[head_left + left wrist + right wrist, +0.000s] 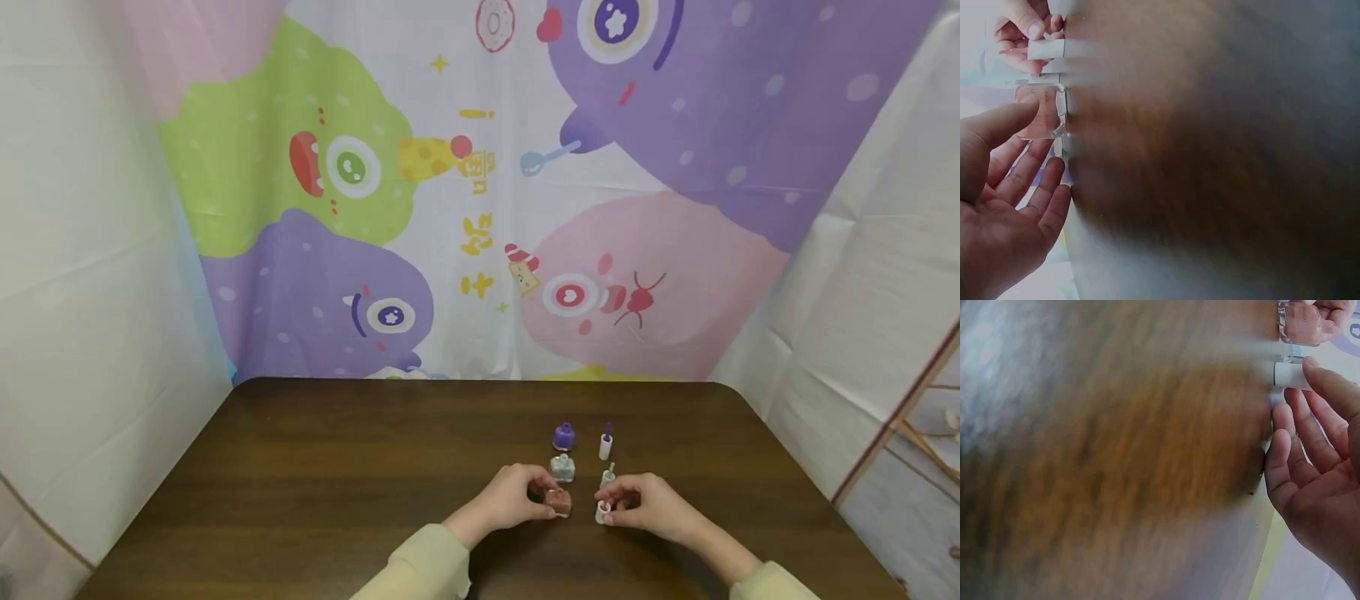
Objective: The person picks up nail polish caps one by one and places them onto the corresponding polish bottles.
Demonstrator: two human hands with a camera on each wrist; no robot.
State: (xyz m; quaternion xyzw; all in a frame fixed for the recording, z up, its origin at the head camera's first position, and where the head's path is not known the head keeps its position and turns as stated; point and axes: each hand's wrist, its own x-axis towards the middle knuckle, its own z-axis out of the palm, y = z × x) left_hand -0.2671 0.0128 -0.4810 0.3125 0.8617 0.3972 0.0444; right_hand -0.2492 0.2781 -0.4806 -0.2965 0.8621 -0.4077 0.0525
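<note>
Near the front right of the table, my left hand [512,497] pinches a small clear glass nail polish bottle [558,502] with brownish-pink polish, standing without its cap. In the left wrist view the thumb lies on the near face of the bottle [1046,119]. To its right, my right hand [654,505] pinches a white nail polish cap [602,513], wide end down on the table. The right wrist view shows the thumb against that cap [1289,374]; its brush is mostly hidden by fingers in the head view.
Behind the left hand stand an uncapped silvery nail polish bottle [562,469] and an uncapped purple one [564,437]. Their brush caps stand to the right, brushes up: a silvery cap [607,477] and a white cap with purple brush [605,447]. A cartoon curtain [480,333] hangs behind the dark wooden table [322,475].
</note>
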